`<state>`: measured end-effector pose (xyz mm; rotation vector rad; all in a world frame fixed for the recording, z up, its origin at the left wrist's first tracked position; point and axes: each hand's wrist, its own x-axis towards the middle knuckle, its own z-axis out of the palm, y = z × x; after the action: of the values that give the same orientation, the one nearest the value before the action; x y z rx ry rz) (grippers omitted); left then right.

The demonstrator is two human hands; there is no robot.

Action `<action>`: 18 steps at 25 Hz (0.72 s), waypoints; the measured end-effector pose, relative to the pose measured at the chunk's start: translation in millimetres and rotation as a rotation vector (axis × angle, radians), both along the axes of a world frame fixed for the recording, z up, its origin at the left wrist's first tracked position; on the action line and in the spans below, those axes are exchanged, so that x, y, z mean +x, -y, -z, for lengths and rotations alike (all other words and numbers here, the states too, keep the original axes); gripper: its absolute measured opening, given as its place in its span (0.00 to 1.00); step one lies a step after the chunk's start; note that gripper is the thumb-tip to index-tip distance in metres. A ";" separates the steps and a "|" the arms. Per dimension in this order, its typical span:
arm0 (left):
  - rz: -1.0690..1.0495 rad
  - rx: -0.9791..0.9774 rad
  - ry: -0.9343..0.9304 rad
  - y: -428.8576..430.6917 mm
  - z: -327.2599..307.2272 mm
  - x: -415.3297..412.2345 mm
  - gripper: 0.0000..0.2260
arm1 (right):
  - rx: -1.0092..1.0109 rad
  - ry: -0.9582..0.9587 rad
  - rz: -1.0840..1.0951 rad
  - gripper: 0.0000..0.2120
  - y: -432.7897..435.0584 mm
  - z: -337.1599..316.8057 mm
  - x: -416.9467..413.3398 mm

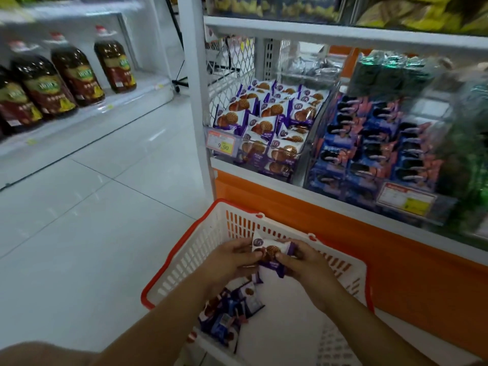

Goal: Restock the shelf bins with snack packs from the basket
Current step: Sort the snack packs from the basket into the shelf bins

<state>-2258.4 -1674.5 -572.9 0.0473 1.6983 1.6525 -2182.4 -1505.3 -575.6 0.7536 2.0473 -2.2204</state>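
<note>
A white basket with a red rim (184,262) sits on the floor before the shelf. Above it my left hand (232,262) and my right hand (306,268) both grip a small stack of purple-and-white waffle snack packs (270,253). More packs (227,313), purple and blue ones, lie in the basket's near left corner under my left forearm. On the shelf a clear bin (266,122) holds several matching purple waffle packs. The bin to its right (369,151) is filled with blue cookie packs.
Green packs (464,154) fill the bin at the far right. Price tags (221,143) hang on the bin fronts. An orange panel (396,260) runs below the shelf. Large brown oil bottles (74,75) line a low shelf at the left across a white tiled floor (92,220).
</note>
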 end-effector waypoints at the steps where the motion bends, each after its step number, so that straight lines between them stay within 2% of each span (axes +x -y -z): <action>1: 0.012 -0.010 -0.017 1.5 -5.3 -0.9 0.12 | 0.012 0.007 -0.013 0.13 1.0 -4.5 -0.4; 3: 0.053 -0.034 -0.082 2.8 -22.7 -8.1 0.12 | 0.088 -0.006 -0.047 0.12 2.5 -19.9 -6.1; 6: 0.077 -0.024 -0.252 2.3 -66.8 -33.8 0.11 | 0.349 -0.129 -0.126 0.11 -0.8 -64.4 -28.1; 9: 0.093 -0.019 -0.473 -2.4 -113.4 -64.7 0.13 | 0.671 -0.180 -0.212 0.11 -6.4 -125.7 -56.8; 12: 0.066 -0.082 -0.763 -15.3 -144.6 -90.7 0.15 | 0.825 -0.264 -0.165 0.11 -20.8 -175.8 -89.8; 14: 0.064 -0.248 -1.037 -24.3 -147.0 -109.9 0.21 | 0.935 -0.339 -0.047 0.13 -39.7 -200.6 -116.8; 16: 0.130 -0.544 -1.353 -30.0 -134.0 -132.9 0.25 | 1.050 -0.347 0.022 0.14 -61.7 -215.7 -146.7; 18: 0.195 -0.731 -1.508 -32.4 -115.1 -154.4 0.26 | 1.171 -0.261 0.001 0.14 -83.5 -221.0 -177.6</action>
<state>-2412.8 -1642.1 -457.8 1.3030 3.0920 0.5834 -2360.0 -1421.7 -354.6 0.4368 3.3977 -0.9288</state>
